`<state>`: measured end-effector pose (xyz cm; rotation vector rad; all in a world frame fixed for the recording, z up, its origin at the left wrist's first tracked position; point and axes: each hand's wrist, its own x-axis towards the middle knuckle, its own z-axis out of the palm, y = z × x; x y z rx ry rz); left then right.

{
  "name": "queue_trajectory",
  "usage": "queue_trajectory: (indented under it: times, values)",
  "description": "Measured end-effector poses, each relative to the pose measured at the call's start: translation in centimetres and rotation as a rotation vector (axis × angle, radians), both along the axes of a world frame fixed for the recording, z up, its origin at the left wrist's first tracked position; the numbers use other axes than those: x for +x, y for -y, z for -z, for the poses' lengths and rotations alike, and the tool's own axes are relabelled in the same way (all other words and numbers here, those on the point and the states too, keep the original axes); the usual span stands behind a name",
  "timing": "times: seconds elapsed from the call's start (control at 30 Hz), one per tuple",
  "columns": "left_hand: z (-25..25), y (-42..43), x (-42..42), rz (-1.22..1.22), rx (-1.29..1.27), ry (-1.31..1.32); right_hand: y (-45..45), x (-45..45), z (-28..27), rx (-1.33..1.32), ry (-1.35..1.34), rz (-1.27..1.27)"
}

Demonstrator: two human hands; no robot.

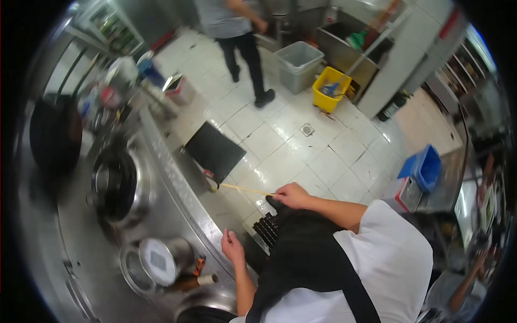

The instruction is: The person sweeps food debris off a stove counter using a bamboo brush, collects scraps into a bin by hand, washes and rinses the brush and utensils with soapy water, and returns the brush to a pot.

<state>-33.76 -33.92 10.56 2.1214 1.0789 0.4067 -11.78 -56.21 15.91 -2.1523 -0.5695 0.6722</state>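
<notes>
My right hand (292, 195) is closed around one end of a thin yellow stick (249, 190), in front of the black apron. The stick's far end reaches a small dark and red item (211, 180) by the counter's side; what that is, I cannot make out. Over the edge of the steel counter (186, 202) is my left hand (232, 247), its fingers slightly bent and apart, with nothing visible in them. Nearest to it on the counter are an orange and black item (200, 265), a wooden handle (207, 279) and a metal pot with a white lid (161, 262).
A wok burner (116, 183) holds dark cookware at left. A black mat (215, 152) lies on the tiled floor. Beyond are a person (245, 43), a grey bin (299, 67) and a yellow bucket (329, 90). Another person (458, 293) is at lower right, below a blue bin (425, 168).
</notes>
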Motion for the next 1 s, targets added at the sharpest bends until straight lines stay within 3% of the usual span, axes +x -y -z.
queue_trajectory:
  times: [0.1, 0.13, 0.2, 0.27, 0.4, 0.5, 0.57, 0.6, 0.67, 0.7, 0.77, 0.83, 0.9, 1.0]
  values:
    - [0.7, 0.1, 5.9, 0.167, -0.147, 0.090, 7.9, 0.1, 1.5, -0.014, 0.085, 0.295]
    - [0.9, 0.4, 7.7, 0.272, -0.035, 0.069, 10.4, -0.4, 2.2, -0.033, 0.072, 0.396]
    - [0.0, 2.2, 11.8, 0.451, -0.056, 0.071, 14.6, -1.6, 1.7, -0.010, -0.049, 0.604]
    - [-1.3, 4.9, 16.1, 0.580, -0.058, 0.114, 18.3, -3.1, 3.8, -0.022, 0.101, 0.743]
    - [-3.3, 10.2, 23.3, 0.906, -0.050, 0.108, 22.8, -6.5, 3.2, -0.040, -0.050, 1.060]
    - [-4.1, 14.7, 27.9, 1.089, -0.014, 0.042, 25.1, -8.0, 5.9, -0.022, -0.029, 1.205]
    - [-1.3, 16.8, 30.7, 1.230, 0.047, 0.009, 26.5, -8.2, 7.9, -0.127, 0.066, 1.118]
    - [-0.5, 17.8, 31.7, 1.332, 0.021, 0.040, 26.6, -8.2, 7.8, -0.130, -0.117, 1.159]
    - [-2.6, 21.2, 31.6, 1.407, 0.008, -0.042, 26.7, -7.9, 8.7, -0.210, -0.104, 1.206]
    - [-0.7, 21.9, 31.6, 1.433, -0.108, 0.041, 26.7, -8.1, 9.6, -0.026, -0.006, 1.282]
    - [-0.6, 22.7, 30.8, 1.493, -0.046, -0.227, 26.5, -7.5, 7.5, -0.006, -0.164, 1.357]
    - [1.1, 21.7, 29.9, 1.566, 0.019, -0.329, 26.5, -6.6, 7.0, 0.044, -0.211, 1.403]
    - [4.7, 19.8, 29.4, 1.649, 0.072, -0.399, 26.6, -6.7, 6.9, 0.355, -0.380, 1.576]
    - [12.8, 13.4, 28.6, 1.656, 0.044, -0.714, 28.7, -7.5, 9.4, 0.441, -0.380, 1.737]
